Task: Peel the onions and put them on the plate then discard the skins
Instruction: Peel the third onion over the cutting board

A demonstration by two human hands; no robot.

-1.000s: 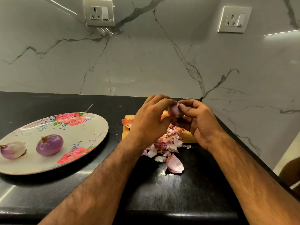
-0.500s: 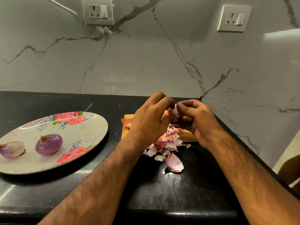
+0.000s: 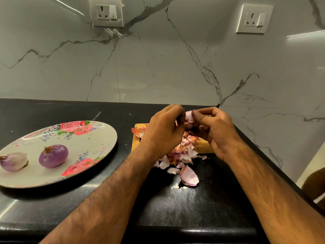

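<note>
The marble wall (image 3: 158, 67) is filling the upper half, w/ two sockets at approx. 11 and 1 o'clock. Under it the black desk (image 3: 175, 208) is carrying everything. The flowered plate (image 3: 88, 150) is lying at 9 o'clock of the view and is holding two peeled onions, apart from each other: the purple onion (image 3: 53, 155) near the middle and the paler onion (image 3: 13, 161) at 9 o'clock of it. A wooden board (image 3: 136, 143) is sitting at 3 o'clock of the plate, apart from it. The heap of skins (image 3: 181, 155) is spreading from the board toward 6 o'clock onto the desk, w/ one big curved piece (image 3: 189, 176) at its near edge.

Above the heap both hands are working together. The left hand (image 3: 163, 132) is curling around the third onion (image 3: 189, 117), mostly hidden; only a pale pink part is showing btw. the hands. The right hand (image 3: 216, 129) is pinching that part w/ thumb and forefinger.

The step is prob. the stripping of the last layers. To do it well, the left hand should be gripping firmly w/o crushing. The right one should be pulling each layer off in one strip and letting it fall on the heap, not around it. Before going to the plate at 9 o'clock, checking for dry patches is wise.
</note>
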